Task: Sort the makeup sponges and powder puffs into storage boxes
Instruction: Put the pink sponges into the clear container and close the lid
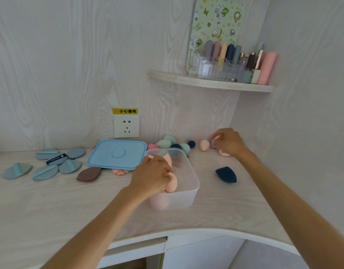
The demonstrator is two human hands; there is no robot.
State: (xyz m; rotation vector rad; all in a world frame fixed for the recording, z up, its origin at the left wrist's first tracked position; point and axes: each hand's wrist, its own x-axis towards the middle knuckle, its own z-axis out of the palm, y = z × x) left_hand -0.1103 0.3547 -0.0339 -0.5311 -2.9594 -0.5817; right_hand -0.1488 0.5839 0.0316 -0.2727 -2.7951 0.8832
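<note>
A translucent white plastic storage box (188,183) stands open on the pale wood-grain desk (50,200), its long axis running from near the desk's front edge back toward the wall. Several peach-pink egg-shaped makeup sponges (172,184) lie inside it, one pressed against the near wall with its rounded end down.

The left hand (153,176) hangs over the box's left rim, knuckles up, fingers curled down around a peach sponge at the rim; the forearm comes in from the lower left. The right hand (228,141) reaches far back toward the corner, wrist bent, fingers bunched over a small greyish sponge (212,144); blur hides whether they actually pinch it. Another pink sponge (224,153) sits under the heel of that hand, and a peach teardrop sponge (204,145) stands upright just to the left of the fingertips, narrow end up.

A dark navy wedge-cut sponge (226,174) lies on its side to the right of the box, pointed end toward the box. Behind the box, a cluster of mint, pink and navy sponges (172,143) rests against the wall. The light blue rectangular lid (117,154) lies flat to the left of the box, touching it. Further left, grey-blue teardrop powder puffs (56,164) are spread out, their tips pointing various ways, with a brown leaf-shaped puff (89,174) beside them.
</note>
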